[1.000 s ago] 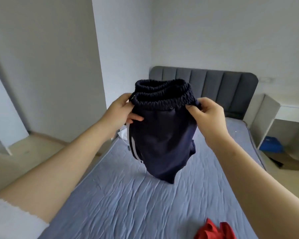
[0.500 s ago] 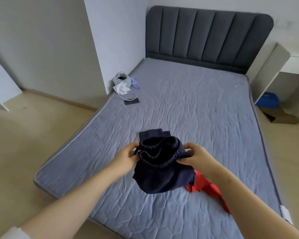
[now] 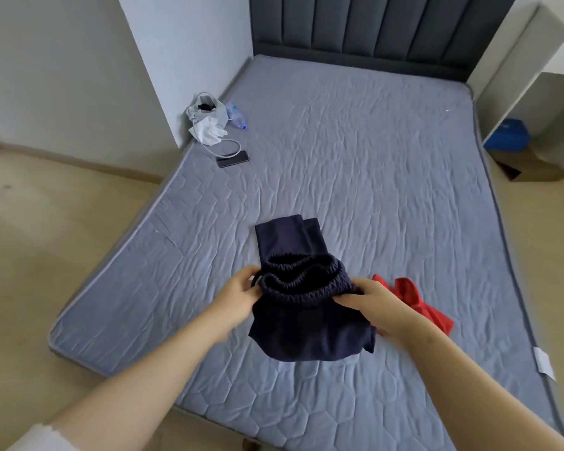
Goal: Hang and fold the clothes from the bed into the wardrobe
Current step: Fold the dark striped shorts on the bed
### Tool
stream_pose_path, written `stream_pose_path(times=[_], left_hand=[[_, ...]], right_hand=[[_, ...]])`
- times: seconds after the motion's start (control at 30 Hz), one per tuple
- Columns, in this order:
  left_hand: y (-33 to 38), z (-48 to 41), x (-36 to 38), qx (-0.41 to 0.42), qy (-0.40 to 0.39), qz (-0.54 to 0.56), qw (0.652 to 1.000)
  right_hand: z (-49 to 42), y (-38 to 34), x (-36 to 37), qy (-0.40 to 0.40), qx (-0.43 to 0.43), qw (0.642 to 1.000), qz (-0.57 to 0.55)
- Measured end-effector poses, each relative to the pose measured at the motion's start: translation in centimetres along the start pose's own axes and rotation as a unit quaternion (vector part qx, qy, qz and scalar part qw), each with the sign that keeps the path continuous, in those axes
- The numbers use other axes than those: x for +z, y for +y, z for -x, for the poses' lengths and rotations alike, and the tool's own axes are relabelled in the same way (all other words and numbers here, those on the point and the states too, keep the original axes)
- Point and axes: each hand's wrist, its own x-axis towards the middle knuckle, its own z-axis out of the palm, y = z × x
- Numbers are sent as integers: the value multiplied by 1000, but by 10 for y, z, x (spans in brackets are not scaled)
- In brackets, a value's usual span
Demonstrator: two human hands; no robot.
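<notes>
You are holding the trousers (image 3: 306, 327) above the bed (image 3: 355, 157), near its foot edge. Your left grip (image 3: 238, 296) is pinching one side of the elastic waistband and your right grip (image 3: 376, 304) the other, fingers curled into the fabric. The legs are lying flat on the bed beyond. A red garment (image 3: 417, 304) is lying just beside your right grip, and a phone (image 3: 232, 158) is sitting by the left edge.

Matt navy cloth trousers (image 3: 306, 330) with a ruched elastic waistband; beneath them the bed (image 3: 355, 157) shows wrinkled, quilted grey fabric, and its headboard (image 3: 355, 24) is padded cloth.
</notes>
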Motion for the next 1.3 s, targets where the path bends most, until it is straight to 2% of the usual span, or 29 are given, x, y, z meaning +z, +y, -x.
stream_pose_path(times=[0.23, 0.4, 0.53, 0.67, 0.77, 1.0, 1.1, 1.3], left_hand=[[62, -49, -22, 71, -7, 24, 997], [102, -39, -33, 128, -19, 29, 991], [121, 1, -41, 188, -10, 43, 981], [117, 56, -46, 218, -34, 60, 974], [98, 95, -44, 200, -51, 64, 976], [45, 141, -48, 112, -43, 88, 989], [28, 130, -47, 77, -31, 62, 995], [-11, 66, -33, -19, -12, -6, 1000]], right_hand=[[-27, -48, -7, 79, -40, 988, -130], [-18, -75, -7, 108, -96, 974, -177], [17, -89, -4, 65, -148, 969, -188], [68, -86, 3, -56, -165, 963, -204], [99, -68, 16, -124, -132, 965, -189], [128, -34, 46, -227, -50, 960, -156], [115, -21, 48, -204, -21, 967, -150], [53, 17, 52, -82, 58, 989, -106]])
